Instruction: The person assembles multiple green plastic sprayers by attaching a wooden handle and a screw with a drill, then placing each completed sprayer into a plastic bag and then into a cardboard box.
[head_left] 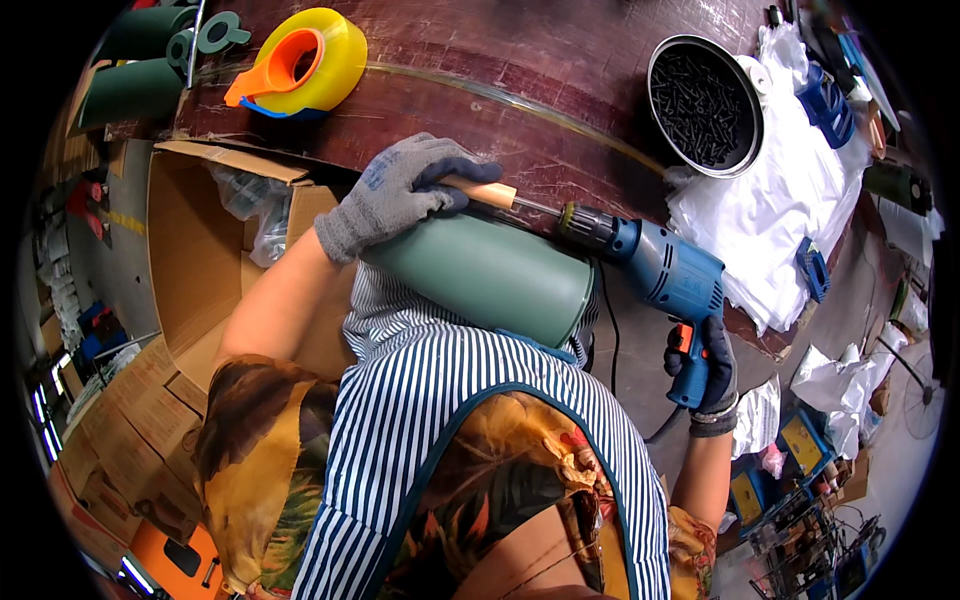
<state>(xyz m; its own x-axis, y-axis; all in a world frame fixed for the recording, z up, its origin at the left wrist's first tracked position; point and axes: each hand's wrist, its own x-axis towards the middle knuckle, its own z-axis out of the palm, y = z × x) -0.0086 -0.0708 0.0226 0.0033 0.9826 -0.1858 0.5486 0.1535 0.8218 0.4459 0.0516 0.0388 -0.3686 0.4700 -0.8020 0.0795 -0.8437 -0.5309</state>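
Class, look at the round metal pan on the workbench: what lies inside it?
The round metal pan holds a loose heap of dark screws, covering most of its floor. Whatever lies beneath the heap is hidden.

Dark wooden workbench (560, 60), grey concrete floor (125, 270), open cardboard box (200, 260)

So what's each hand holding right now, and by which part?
The left hand grips a wooden handle against the green cylinder. The right hand holds the blue drill by its pistol grip.
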